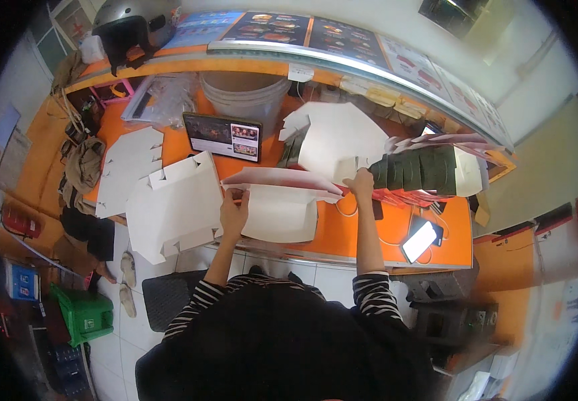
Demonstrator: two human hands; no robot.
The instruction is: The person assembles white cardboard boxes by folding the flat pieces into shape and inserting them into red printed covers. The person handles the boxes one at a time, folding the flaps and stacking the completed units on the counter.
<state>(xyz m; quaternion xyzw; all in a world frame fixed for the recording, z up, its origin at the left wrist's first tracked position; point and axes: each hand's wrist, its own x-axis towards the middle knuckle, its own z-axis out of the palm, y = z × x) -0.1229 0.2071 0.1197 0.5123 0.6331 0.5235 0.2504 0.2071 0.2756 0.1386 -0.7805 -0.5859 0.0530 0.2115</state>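
Note:
In front of me on the orange counter lies a partly folded white cardboard box (pixel 279 212), its back wall raised and pinkish. My left hand (pixel 234 212) is closed on the left end of this box, thumb inside the edge. My right hand (pixel 361 182) is beyond the box's right end, fingers pinched at a small white cardboard flap (pixel 350 168). Whether that flap belongs to the large white sheet (pixel 342 137) behind it I cannot tell. Right of this hand, several folded boxes with dark green and red sides (pixel 419 170) lean in a row.
Flat white cardboard blanks (pixel 172 207) overlap at the left, one jutting past the counter's front edge. A tablet (pixel 222 137) stands before a white bucket (pixel 245 93). At right, a lit phone (pixel 420 242) lies with cables. A helmet (pixel 135 27) sits on the shelf above.

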